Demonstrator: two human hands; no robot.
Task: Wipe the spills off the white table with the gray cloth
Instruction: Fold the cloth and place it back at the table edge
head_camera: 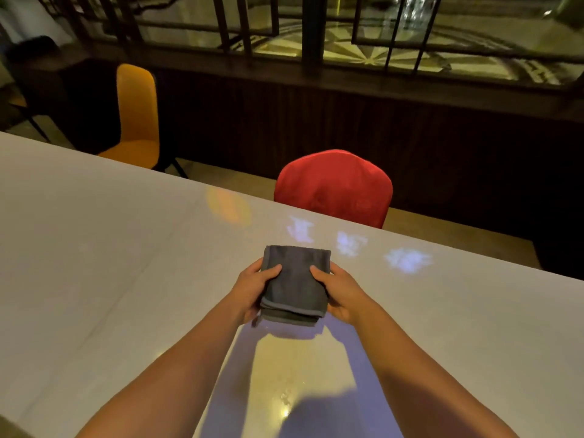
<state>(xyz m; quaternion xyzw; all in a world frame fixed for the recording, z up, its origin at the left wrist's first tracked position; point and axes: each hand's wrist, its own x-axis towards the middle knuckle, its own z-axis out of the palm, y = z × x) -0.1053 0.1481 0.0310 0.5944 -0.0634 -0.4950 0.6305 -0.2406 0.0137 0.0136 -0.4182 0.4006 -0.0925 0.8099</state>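
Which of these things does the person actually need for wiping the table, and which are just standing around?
Needed for the job:
gray cloth, folded
left hand and right hand, holding it between them
white table

Just standing around:
orange chair
red chair
dark railing behind

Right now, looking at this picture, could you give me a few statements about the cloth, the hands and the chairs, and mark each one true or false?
1. Both hands hold the folded gray cloth, the left hand and the right hand at its sides. True.
2. The cloth is spread out flat across the white table. False: it is folded into a compact pad.
3. A red chair stands at the far edge of the table. True.
4. The orange chair stands to the right of the red one. False: it stands to the left.
5. Pale bluish patches show on the table beyond the cloth. True.
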